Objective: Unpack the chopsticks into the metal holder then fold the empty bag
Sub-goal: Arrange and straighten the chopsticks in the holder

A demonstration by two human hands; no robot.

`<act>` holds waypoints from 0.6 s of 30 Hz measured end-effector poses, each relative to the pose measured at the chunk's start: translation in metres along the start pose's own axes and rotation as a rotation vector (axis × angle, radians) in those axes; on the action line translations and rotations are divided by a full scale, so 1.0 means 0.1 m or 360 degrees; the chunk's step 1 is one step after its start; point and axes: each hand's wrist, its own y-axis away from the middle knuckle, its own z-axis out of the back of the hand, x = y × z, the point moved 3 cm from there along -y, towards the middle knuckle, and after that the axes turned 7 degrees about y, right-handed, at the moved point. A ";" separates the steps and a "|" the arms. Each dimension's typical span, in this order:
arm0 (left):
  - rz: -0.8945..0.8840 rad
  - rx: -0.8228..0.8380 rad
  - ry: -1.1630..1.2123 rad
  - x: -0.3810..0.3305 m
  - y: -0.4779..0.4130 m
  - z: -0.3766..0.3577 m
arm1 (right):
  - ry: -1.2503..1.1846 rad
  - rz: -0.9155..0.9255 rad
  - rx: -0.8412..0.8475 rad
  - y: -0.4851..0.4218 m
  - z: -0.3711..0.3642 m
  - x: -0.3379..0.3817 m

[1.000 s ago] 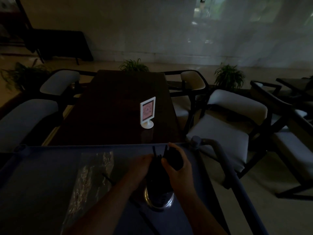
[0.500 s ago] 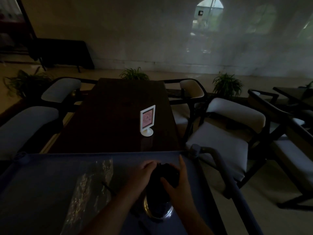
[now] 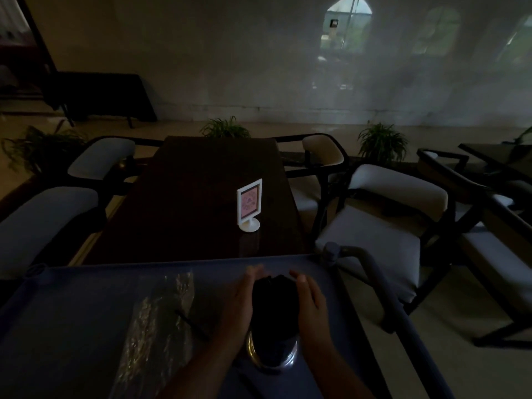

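Both hands, the left hand [image 3: 240, 300] and right hand [image 3: 312, 303], cup a dark bundle of chopsticks [image 3: 273, 295] with fingers spread flat. The bundle stands upright in the metal holder [image 3: 272, 354] on a blue cart [image 3: 86, 312]. Left of it lie the clear bag [image 3: 161, 318], lengthwise, and one loose chopstick [image 3: 191, 324].

Single head-worn wide-angle view, facing forward and down, close above the blue-grey cart top [image 3: 86, 312] filling the lower frame, long dark wooden dining table [image 3: 201, 197] at centre, pale wall far across the upper frame
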 end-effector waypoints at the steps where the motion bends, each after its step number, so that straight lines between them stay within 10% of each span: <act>1: -0.0044 0.0069 -0.0012 -0.02 0.04 0.04 | -0.0058 -0.0014 0.0021 0.01 0.03 -0.01; 7: 0.0011 0.0681 -0.0283 0.21 0.24 0.31 | 0.0109 0.0092 0.0577 0.16 0.33 -0.24; 18: -0.0099 0.0584 -0.0564 0.35 -0.01 0.27 | 0.0494 0.0278 0.0946 0.16 0.28 -0.27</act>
